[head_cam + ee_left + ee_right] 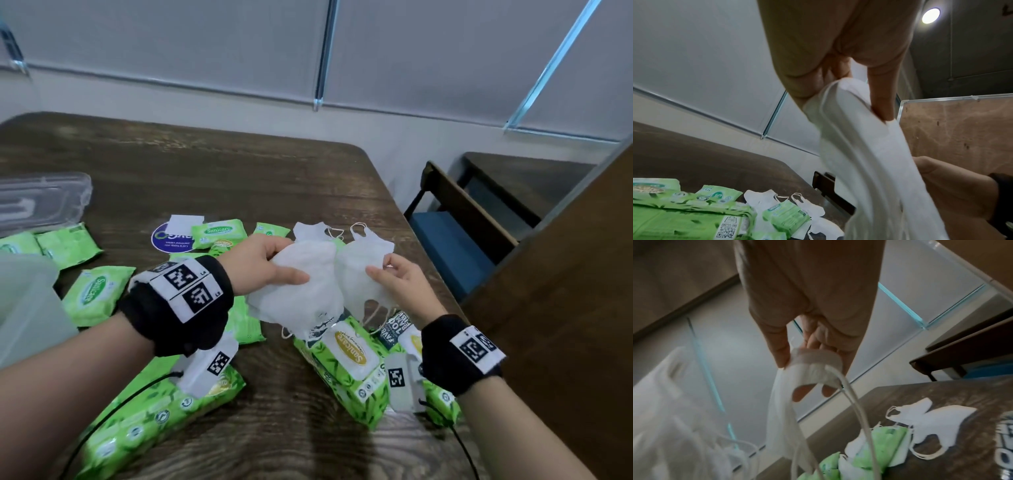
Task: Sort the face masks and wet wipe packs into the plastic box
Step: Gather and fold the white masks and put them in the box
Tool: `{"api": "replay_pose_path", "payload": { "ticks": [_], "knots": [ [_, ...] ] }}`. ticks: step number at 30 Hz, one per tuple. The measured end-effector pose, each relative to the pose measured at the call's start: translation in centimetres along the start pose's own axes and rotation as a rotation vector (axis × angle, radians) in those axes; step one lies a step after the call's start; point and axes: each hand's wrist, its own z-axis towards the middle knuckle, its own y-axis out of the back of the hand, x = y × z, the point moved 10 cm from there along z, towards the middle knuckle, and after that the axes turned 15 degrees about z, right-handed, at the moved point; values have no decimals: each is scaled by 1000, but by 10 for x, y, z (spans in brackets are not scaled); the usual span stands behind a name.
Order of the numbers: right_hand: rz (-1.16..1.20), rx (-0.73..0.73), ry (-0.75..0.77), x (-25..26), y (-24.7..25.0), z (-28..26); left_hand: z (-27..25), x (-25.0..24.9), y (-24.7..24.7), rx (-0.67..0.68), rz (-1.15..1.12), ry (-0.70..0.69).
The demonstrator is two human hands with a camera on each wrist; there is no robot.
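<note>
Both forearms reached forward over the near edge, black bands on the wrists, the left hand (263,263) with thumb and fingers pinched together, the right hand (399,286) close beside it, fingers likewise curled in a pinch.

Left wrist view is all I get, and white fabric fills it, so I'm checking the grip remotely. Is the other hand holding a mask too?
Observer: Yes. The right hand pinches a second white mask, beside the mask stack that the left hand holds.
Operator: Where's the plastic box?
Observer: A translucent box sits at the table's near left edge, beside your left forearm.
Operator: And its lid?
Observer: A clear lid lies flat further back on the left.
Operator: Any masks left on the table?
Observer: At least two, lying behind the hands.
</note>
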Motion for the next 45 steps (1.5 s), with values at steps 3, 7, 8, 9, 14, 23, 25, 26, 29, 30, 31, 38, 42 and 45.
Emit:
{"api": "replay_pose_path", "payload": {
  "ticks": [3,7,8,9,14,23,25,26,29,30,31,38,42,45],
  "knots": [
    [91,63,-25,13,-18,-15,-12,-10,3,20,-21,-44],
    [127,120,-6,24,-36,-31,-25,-19,6,36,-53,-88],
    [107,117,3,25,-39,-34,-27,-21,7,33,-56,-94],
    [86,118,11,26,-43,-36,-28,-21,7,30,-61,-94],
    [143,201,-12,25,-74,-49,-32,-29,4,-63,-98,-94],
    [34,272,-78,25,-102,-65,-29,-5,-16,-97,-173,45],
    [-15,274,-86,17,-105,-65,-29,-9,-19,-110,-92,26],
    [-23,258,-92,14,-102,-64,-29,-10,-21,-106,-46,22],
    [86,178,-125,9,-88,-58,-34,-5,-30,34,93,23],
    [122,154,-141,8,-82,-56,-37,-3,-35,103,171,16],
    [136,139,-152,7,-78,-54,-39,-1,-40,157,263,1],
    [8,267,-189,0,-94,-55,-25,3,-34,-13,629,1],
    [-28,277,-181,-7,-94,-50,-17,12,-32,-24,724,54],
    [2,248,-142,-7,-83,-42,-16,22,-28,42,579,125]
  ]
}}
